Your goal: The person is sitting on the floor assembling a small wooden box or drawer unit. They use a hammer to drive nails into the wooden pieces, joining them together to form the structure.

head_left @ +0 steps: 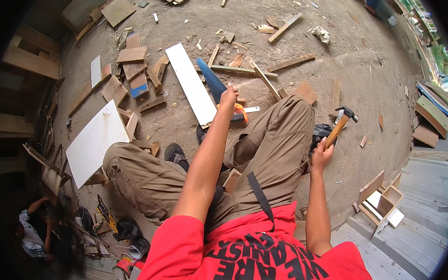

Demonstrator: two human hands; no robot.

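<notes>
The right hand (321, 157) wraps its grip around a wooden-handled hammer with a dark metal head (337, 128), beside the right knee (300, 109). The left hand (228, 95) curls over a blue-bladed handsaw (210, 78), partly hiding it; whether its grip pinches anything, I cannot tell. A long white board (188, 78) lies alongside, brown wood scraps (131, 55) farther left.

This is looking like a woodworking yard: offcuts (132, 54) are littering dirt ground (374, 74), and a saw (211, 80) and hammer (339, 126) are showing.
</notes>
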